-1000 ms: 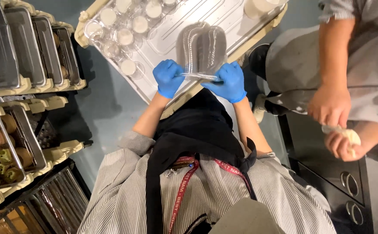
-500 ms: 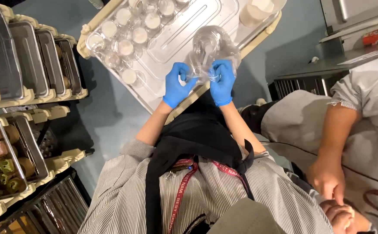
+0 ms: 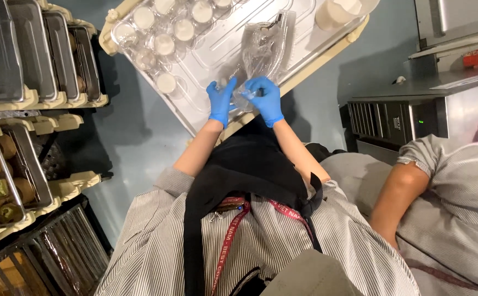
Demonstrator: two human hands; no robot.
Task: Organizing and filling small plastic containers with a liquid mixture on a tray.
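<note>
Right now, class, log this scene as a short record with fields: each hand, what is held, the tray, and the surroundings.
Left hand: blue-gloved left hand, touching the clear plastic pack
Right hand: blue-gloved right hand, gripping the pack's near end
Tray: white tray carrying small lidded cups
Left side: metal pans on racks
Right side: another person's arm
</note>
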